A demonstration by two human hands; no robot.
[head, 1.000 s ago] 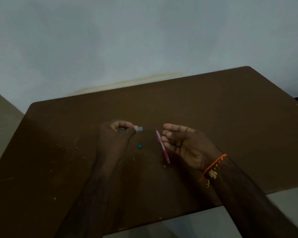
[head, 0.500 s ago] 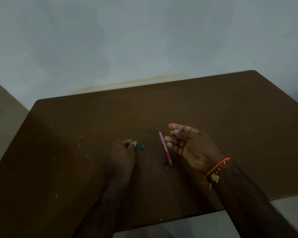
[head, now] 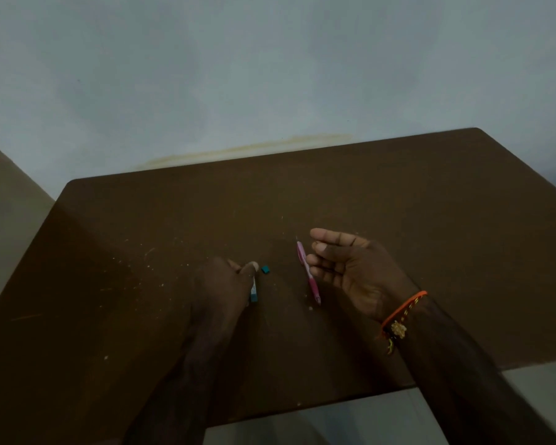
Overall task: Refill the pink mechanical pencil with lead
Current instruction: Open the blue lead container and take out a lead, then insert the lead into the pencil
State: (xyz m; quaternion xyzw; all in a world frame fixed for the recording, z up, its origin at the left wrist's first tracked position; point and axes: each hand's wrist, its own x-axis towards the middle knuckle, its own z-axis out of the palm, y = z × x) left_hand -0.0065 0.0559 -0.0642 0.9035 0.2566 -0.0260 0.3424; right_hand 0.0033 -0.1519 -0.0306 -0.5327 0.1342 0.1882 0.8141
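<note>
The pink pencil (head: 307, 271) lies on the brown table (head: 398, 203) near its middle – long way running from far edge to near edge. The right hand (head: 350, 271) is open beside it. The left hand (head: 220, 284) pinches a small lead case (head: 254, 292), partly hidden. A tiny teal cap (head: 265, 269) sits between – lots of bare table around.

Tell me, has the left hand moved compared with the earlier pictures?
Yes. The left hand came down toward the person, from beyond the small teal cap on the table to beside it, holding the lead container.
</note>
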